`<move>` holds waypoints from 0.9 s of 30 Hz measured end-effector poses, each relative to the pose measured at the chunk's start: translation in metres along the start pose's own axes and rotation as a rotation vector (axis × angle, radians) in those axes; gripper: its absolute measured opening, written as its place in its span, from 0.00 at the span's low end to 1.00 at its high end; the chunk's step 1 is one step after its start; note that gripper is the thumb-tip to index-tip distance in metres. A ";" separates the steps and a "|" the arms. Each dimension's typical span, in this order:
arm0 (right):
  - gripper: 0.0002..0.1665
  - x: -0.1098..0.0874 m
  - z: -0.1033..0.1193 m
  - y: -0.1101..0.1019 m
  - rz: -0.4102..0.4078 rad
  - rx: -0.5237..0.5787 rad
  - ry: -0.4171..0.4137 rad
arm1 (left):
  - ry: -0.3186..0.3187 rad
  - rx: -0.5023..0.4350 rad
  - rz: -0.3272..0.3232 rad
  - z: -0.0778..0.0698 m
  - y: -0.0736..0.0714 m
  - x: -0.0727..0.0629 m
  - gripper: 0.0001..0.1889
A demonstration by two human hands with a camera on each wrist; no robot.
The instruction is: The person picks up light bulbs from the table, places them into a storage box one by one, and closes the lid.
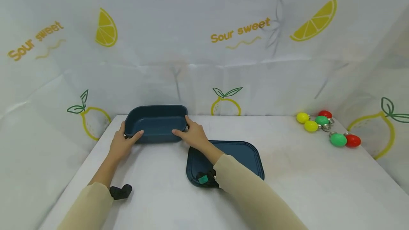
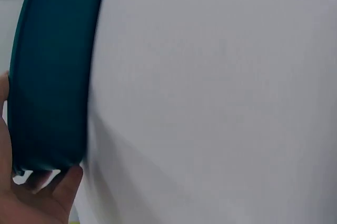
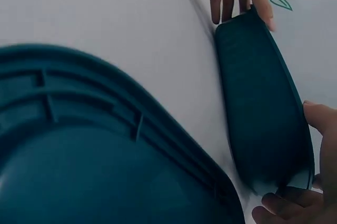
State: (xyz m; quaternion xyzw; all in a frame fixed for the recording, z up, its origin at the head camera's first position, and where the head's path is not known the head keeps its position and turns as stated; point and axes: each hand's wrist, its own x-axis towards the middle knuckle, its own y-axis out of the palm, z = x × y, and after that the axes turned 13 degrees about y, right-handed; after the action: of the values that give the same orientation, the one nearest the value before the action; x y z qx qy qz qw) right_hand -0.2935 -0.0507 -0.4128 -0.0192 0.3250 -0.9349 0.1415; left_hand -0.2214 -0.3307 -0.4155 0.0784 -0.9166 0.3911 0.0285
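Left hand (image 1: pixel 123 143) and right hand (image 1: pixel 195 137) pinching opposite ends of box (image 1: pixel 156 129), lid (image 1: pixel 238 157) under right forearm (image 1: pixel 212 151), bulbs (image 1: pixel 321 120) on table (image 1: pixel 297 187) at right.

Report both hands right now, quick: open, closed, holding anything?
Left hand: gripping the left end of the dark blue container.
Right hand: gripping the same container's right end.

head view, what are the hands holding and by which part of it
The dark blue container, held at its two short ends: the left hand grips the left end, the right hand the right end.
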 end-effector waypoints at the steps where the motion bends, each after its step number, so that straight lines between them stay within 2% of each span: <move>1: 0.53 -0.001 -0.004 -0.005 -0.001 0.004 0.003 | 0.001 0.001 0.005 -0.005 0.004 0.002 0.58; 11: 0.52 -0.012 -0.039 -0.048 -0.021 0.019 0.055 | 0.022 -0.012 0.002 -0.044 0.042 0.010 0.58; 27: 0.52 -0.025 -0.088 -0.106 -0.063 0.021 0.147 | 0.089 0.040 -0.029 -0.096 0.101 0.025 0.60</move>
State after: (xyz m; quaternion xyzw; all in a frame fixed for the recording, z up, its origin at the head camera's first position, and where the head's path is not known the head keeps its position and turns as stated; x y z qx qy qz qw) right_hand -0.3075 0.0885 -0.4162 0.0408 0.3239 -0.9411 0.0879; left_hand -0.2635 -0.1954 -0.4179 0.0746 -0.9053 0.4118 0.0731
